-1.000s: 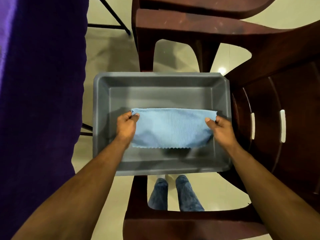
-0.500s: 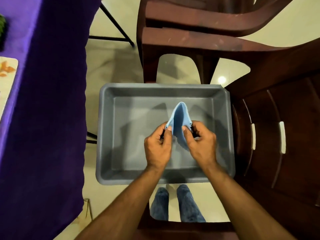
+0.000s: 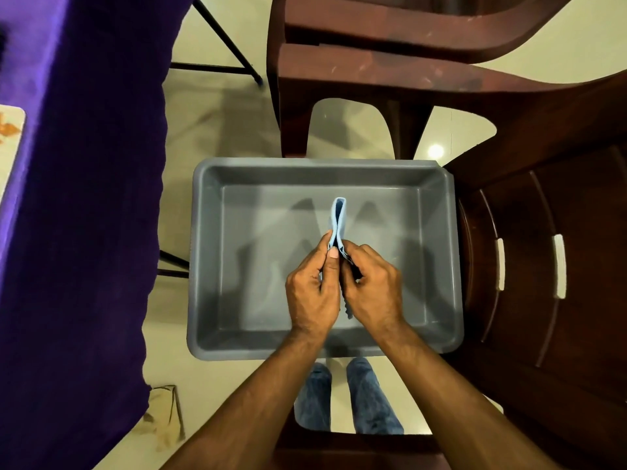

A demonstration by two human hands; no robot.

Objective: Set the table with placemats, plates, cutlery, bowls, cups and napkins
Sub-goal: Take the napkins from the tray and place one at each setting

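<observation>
You have brought the two ends together: the napkin (image 3: pixel 339 218), spread wide a second ago, now stands folded in half over the tub (image 3: pixel 437 252). Your left hand (image 3: pixel 314 293) and right hand (image 3: pixel 371 286) pinch its meeting corners between thumb and fingertips, fold pointing away. One napkin, one tub, two chairs (image 3: pixel 373 72). It looks ready for the table (image 3: pixel 78 198), left of your fingers.

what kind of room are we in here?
Probably a home dining area. Dark red-brown plastic chairs stand on a glossy cream tiled floor, beside a table draped in purple cloth with a patterned placemat. A grey plastic tub rests on one chair.
</observation>
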